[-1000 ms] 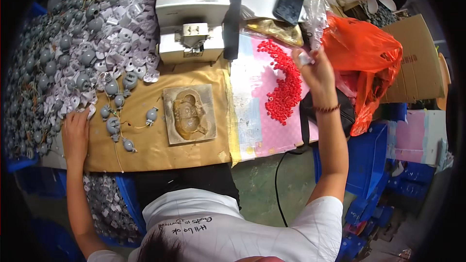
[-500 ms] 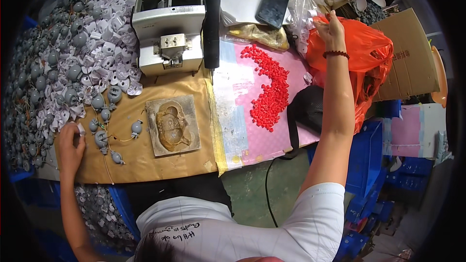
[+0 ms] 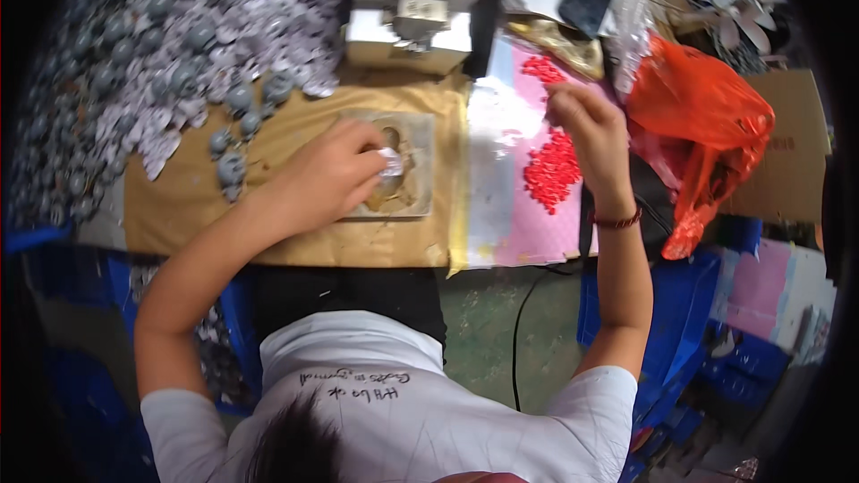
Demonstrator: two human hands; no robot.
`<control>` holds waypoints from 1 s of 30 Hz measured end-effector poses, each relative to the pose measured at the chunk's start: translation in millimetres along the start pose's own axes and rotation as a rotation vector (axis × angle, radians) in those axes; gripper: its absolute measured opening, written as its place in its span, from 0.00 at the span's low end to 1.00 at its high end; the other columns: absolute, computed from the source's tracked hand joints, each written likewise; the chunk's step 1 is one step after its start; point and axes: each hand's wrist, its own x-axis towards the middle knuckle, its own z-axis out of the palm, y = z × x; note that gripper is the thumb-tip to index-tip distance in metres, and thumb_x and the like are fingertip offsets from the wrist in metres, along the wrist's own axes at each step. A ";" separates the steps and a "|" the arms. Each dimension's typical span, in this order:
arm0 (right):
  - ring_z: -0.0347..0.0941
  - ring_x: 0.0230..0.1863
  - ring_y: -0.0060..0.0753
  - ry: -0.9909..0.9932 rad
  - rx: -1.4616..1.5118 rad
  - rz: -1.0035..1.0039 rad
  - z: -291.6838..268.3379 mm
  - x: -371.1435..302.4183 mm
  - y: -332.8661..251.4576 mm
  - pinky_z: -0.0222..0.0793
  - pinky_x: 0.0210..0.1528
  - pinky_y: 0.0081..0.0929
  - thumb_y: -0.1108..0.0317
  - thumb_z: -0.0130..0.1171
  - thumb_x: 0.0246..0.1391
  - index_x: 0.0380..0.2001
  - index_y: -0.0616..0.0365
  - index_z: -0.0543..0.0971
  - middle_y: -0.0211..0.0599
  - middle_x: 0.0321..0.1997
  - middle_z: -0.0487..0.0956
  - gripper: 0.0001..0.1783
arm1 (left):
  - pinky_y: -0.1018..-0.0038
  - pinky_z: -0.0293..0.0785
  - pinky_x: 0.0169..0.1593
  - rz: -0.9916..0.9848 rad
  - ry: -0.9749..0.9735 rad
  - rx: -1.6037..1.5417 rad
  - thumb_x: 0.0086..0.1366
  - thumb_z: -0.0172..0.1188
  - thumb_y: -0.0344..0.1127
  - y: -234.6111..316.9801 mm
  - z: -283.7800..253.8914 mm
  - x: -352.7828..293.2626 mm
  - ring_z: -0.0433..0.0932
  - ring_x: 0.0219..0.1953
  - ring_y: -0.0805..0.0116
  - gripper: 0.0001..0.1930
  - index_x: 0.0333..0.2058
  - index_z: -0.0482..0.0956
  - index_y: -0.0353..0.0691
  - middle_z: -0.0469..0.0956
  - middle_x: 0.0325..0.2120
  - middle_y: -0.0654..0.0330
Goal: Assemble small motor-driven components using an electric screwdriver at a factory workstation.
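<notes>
My left hand (image 3: 335, 172) pinches a small white plastic part (image 3: 391, 164) over the hollow of a square fixture block (image 3: 420, 188). Whether the part touches the hollow is hard to tell. To the right, my right hand (image 3: 591, 130) is above a pile of small red plastic pieces (image 3: 552, 172), its fingers bent together. Blur hides what, if anything, lies between those fingertips. Several grey round parts (image 3: 231, 170) joined by thin strands lie on the brown covering left of the block.
A large heap of white and grey parts (image 3: 268, 13) covers the left side. Behind the block stands a silver machine (image 3: 407, 49). A phone (image 3: 586, 0) lies at the back right. A red plastic bag (image 3: 702, 112) and a cardboard box (image 3: 778, 156) are at the right.
My left hand has brought the white plastic part from the heap's edge rightward to the fixture block. My right hand has come back from the red bag to the red pieces. The view has shifted.
</notes>
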 end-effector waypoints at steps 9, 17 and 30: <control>0.76 0.31 0.36 -0.080 -0.297 -0.611 129.7 -26.0 16.5 0.72 0.34 0.28 0.80 0.70 0.44 0.32 0.61 0.78 0.36 0.32 0.80 0.12 | 0.60 0.69 0.51 -0.175 0.217 0.107 0.49 0.63 0.24 0.5 32.4 1.9 0.69 0.49 0.50 0.13 0.35 0.75 0.35 0.71 0.39 0.53; 0.75 0.43 0.43 -0.200 -0.602 -0.925 163.6 -17.3 28.2 0.70 0.44 0.38 0.75 0.70 0.42 0.34 0.58 0.79 0.35 0.37 0.78 0.13 | 0.60 0.68 0.56 -0.196 0.372 0.057 0.52 0.69 0.31 4.4 6.6 -36.7 0.69 0.52 0.51 0.18 0.41 0.73 0.37 0.71 0.45 0.54; 0.72 0.50 0.52 -0.120 -0.650 -0.696 166.2 -39.6 36.8 0.68 0.54 0.42 0.73 0.70 0.46 0.46 0.57 0.78 0.45 0.49 0.75 0.21 | 0.67 0.69 0.49 -0.383 0.257 0.073 0.60 0.64 0.32 -35.2 -71.1 -104.1 0.72 0.42 0.59 0.06 0.34 0.81 0.36 0.77 0.34 0.60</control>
